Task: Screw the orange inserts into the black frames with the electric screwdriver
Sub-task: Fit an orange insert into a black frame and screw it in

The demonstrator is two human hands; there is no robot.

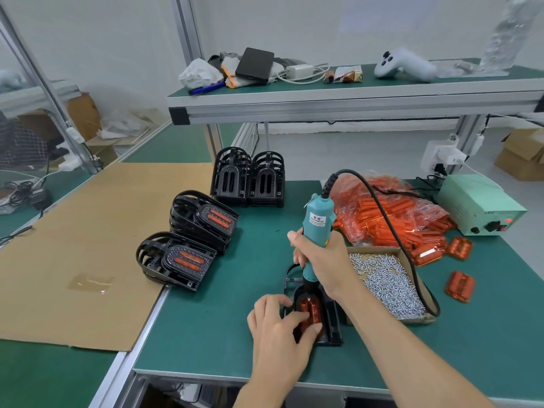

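Driving a screw — insert pinned flat.
My right hand (pixel 319 257) grips the electric screwdriver (pixel 316 231); left hand (pixel 276 319) presses the stiff, light-looking orange insert (pixel 310 310) into its black frame (pixel 331 322).

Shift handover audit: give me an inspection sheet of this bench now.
Surface: green mat; cardboard sheet at left.
Job's things: black frame with orange insert; finished stacks; empty frames; bagged inserts; screw tray.
Clutter: shelf oddments, controller.
Grippers: left hand presses insert; right hand grips screwdriver.
Cables: screwdriver cord.
Surroundings: power supply, boxes.
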